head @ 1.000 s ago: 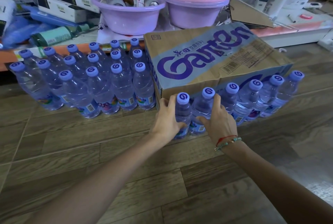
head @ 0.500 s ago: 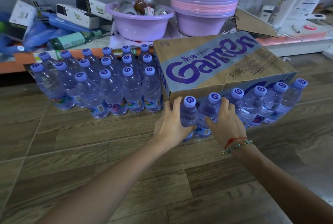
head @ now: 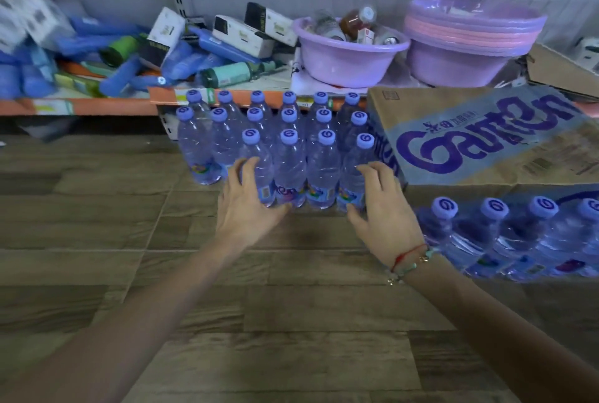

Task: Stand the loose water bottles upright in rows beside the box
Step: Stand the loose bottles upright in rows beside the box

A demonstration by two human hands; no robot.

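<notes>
So both hands are at the front row of the upright water bottles point(head: 288, 169) standing on the wood-look floor point(head: 227, 321), just left of the Ganten box point(head: 486, 140). The left hand point(head: 246, 208) rests against the outer side of the leftmost front bottle, fingers point(head: 243, 172) straight and spread, not wrapped round anything. The right hand point(head: 382, 208) does the same on the rightmost front bottle next to the box, fingers loosely apart. The block is three rows deep (front row is four, the back two look like six each). A second row of bottles point(head: 518, 234) runs along the front of the box, off to the right. Behind, a low shelf point(head: 97, 107) holds purple basins point(head: 346, 55) and clutter.
</notes>
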